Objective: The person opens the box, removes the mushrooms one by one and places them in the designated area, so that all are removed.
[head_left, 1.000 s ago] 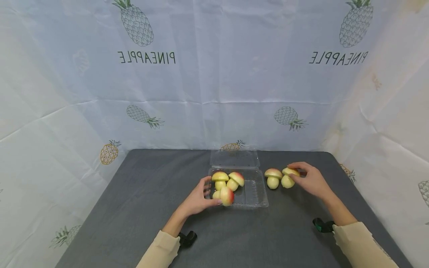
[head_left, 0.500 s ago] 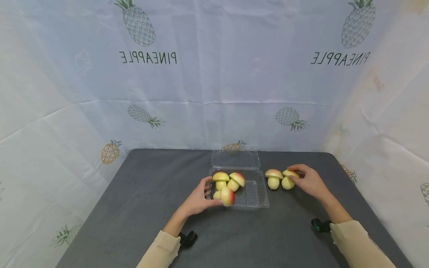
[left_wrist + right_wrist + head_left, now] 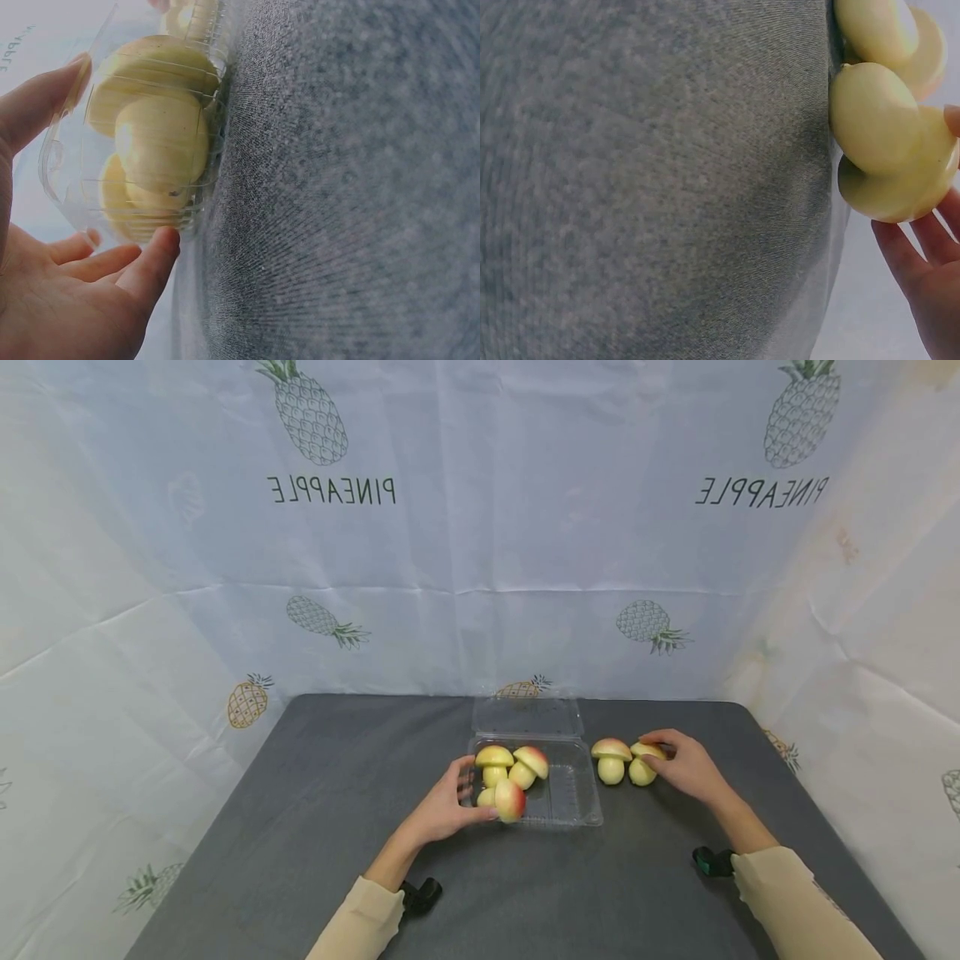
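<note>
In the head view, my left hand [image 3: 446,807] holds the left front corner of a clear plastic clamshell box [image 3: 572,789]. The left wrist view has its thumb on the rim and fingertips against the side wall. Three yellow toy mushrooms with reddish caps fill the box's left half: one at the back left [image 3: 492,755], one beside it [image 3: 532,761] and one lying in front [image 3: 511,800]. To the right of the box, my right hand [image 3: 688,770] grips a mushroom [image 3: 642,771] by its cap, thumb on the near side. Another mushroom [image 3: 611,762] stands just left of it.
The box's clear lid [image 3: 527,717] lies folded back behind it. A dark grey cloth covers the table [image 3: 360,760]. Behind and at both sides hangs a pale curtain [image 3: 480,527] printed with pineapples.
My right hand has shifted slightly left with the mushroom it grips, and the neighbouring mushroom has moved a touch left too. The left hand and the box look unchanged.
</note>
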Demonstrator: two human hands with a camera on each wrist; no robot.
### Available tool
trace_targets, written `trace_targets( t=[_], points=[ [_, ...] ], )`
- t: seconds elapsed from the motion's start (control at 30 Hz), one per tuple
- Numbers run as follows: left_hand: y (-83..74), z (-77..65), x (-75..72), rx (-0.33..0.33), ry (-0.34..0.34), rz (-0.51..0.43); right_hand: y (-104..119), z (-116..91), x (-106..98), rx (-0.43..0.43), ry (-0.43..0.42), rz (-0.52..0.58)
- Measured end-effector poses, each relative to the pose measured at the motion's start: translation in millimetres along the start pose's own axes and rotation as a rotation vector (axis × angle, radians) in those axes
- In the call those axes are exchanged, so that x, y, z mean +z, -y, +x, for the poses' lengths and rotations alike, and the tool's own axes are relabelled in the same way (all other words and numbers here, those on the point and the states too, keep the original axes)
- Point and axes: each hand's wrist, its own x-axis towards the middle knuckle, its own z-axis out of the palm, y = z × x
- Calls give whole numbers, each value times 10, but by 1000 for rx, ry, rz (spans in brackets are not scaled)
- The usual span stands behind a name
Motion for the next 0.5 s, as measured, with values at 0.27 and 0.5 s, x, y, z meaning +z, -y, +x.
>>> trace_targets(
  t=[0.27,0.5],
  points=[
    [-5,-10,4,-5,-1,-3,-14,12,28,15,20,-21],
    [-6,-5,6,-9,-3,5,1,14,22,2,20,-14]
  ],
)
